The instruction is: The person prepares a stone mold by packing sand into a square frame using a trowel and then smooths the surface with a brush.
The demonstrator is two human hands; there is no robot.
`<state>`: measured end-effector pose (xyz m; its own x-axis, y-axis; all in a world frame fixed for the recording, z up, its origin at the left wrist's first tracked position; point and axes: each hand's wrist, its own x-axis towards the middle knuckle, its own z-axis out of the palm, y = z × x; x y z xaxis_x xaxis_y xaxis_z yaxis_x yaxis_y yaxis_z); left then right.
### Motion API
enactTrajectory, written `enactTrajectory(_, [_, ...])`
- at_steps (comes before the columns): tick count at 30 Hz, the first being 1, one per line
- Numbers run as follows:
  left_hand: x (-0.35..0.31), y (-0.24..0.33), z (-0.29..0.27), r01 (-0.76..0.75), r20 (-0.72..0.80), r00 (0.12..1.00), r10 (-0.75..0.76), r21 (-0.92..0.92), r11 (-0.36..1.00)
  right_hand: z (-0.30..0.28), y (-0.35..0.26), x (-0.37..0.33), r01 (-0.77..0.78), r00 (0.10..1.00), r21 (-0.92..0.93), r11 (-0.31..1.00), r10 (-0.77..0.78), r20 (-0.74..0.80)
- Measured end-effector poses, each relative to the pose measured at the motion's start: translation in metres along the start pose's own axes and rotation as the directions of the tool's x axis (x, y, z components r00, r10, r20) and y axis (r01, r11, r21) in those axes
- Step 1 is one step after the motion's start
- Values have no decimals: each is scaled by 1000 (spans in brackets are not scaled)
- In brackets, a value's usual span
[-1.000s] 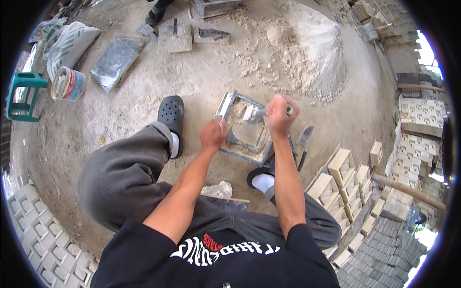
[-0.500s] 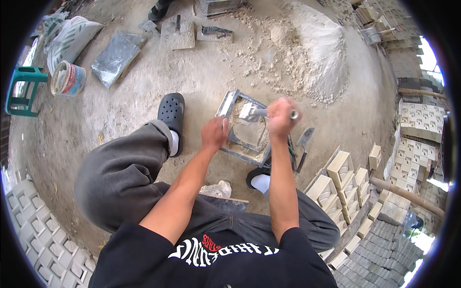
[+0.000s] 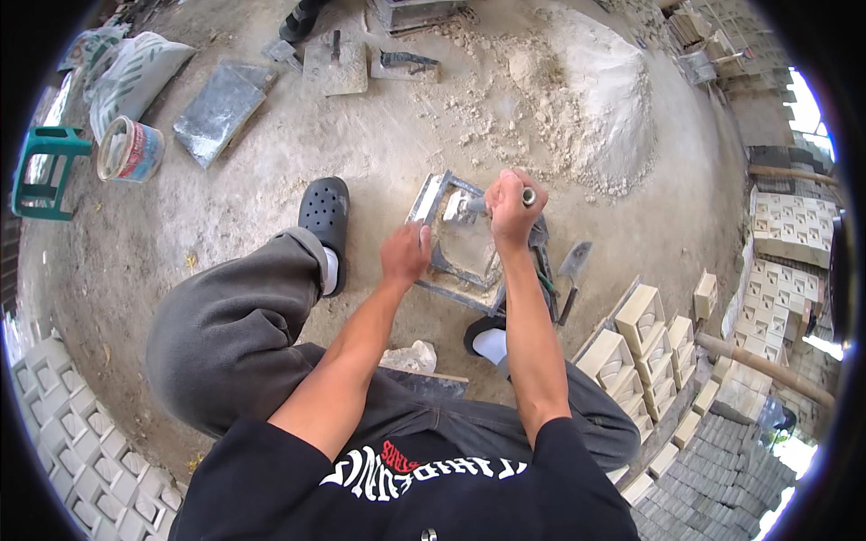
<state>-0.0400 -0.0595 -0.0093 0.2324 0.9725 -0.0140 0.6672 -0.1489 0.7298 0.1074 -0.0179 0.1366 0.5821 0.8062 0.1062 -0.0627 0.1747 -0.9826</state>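
A square metal mould (image 3: 433, 287) lies on the ground between my feet, partly filled with pale sandy mix (image 3: 471, 247). My left hand (image 3: 406, 253) grips the mould's left side, its thumb at the rim. In my right hand (image 3: 514, 209), the fingers are wrapped round the pipe-like handle of a metal tamper. The flat block head of the tamper (image 3: 460, 206) is at the mix in the far part of the mould. Whether the head presses on the mix, I cannot tell. My right forearm hides part of the mould's right side.
Beside the mould lies a small pointed trowel (image 3: 575, 260). A pale powder heap (image 3: 609, 99) spreads beyond it. Moulded blocks (image 3: 639, 317) stand at the right near my knee. Flat trowels (image 3: 336, 70), a metal plate (image 3: 221, 108), a bucket (image 3: 131, 151) and a green stool (image 3: 50, 171) are farther left.
My right hand has moved left and slightly away from me with the tamper. The handle is more steeply raised now. My left hand stays on the mould.
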Motion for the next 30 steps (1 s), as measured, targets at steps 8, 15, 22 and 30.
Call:
enactTrajectory(8, [0, 5, 2, -23, 11, 1000, 23, -5, 1000, 3, 6, 3, 46, 999, 32, 998, -46, 0])
enactTrajectory(15, [-3, -5, 2, -2, 7, 1000, 2, 28, 1000, 9, -27, 14, 29, 997, 22, 999, -30, 76])
enactTrajectory(22, [-2, -10, 9, -19, -51, 999, 17, -45, 999, 0, 10, 10, 24, 997, 35, 999, -26, 67])
enactTrajectory(30, [-3, 3, 7, -8, -33, 999, 7, -18, 1000, -3, 4, 10, 55, 998, 11, 998, -56, 43])
